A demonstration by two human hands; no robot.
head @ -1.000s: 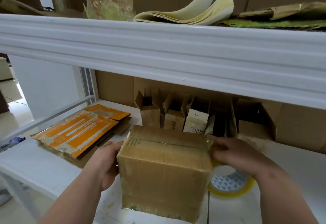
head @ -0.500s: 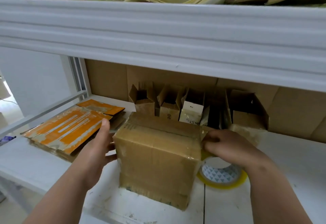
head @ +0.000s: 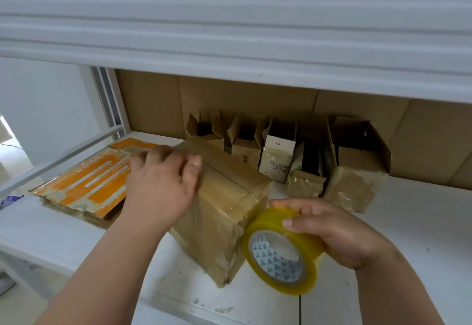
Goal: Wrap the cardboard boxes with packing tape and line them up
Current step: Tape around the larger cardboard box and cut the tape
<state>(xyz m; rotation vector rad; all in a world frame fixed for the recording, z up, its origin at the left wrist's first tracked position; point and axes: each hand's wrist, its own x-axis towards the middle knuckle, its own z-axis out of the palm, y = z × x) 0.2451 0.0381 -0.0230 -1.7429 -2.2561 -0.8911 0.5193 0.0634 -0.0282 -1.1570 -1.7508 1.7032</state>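
Observation:
A brown cardboard box, glossy with clear tape, stands on the white shelf, turned with one corner toward me. My left hand lies over its top left edge, fingers curled onto the top face. My right hand grips a yellow roll of packing tape from above, just right of the box's near corner and lifted on edge. Behind stand several small cardboard boxes in a row along the back, some with open flaps.
Flattened orange-printed cardboard lies on the shelf to the left of the box. A thick white upper shelf board overhangs the workspace. Brown cardboard lines the back wall. A white-labelled carton stands among the row.
The box has been turned so a corner faces me. My left hand moved from its left side up onto the top. My right hand left the box and picked up the tape roll.

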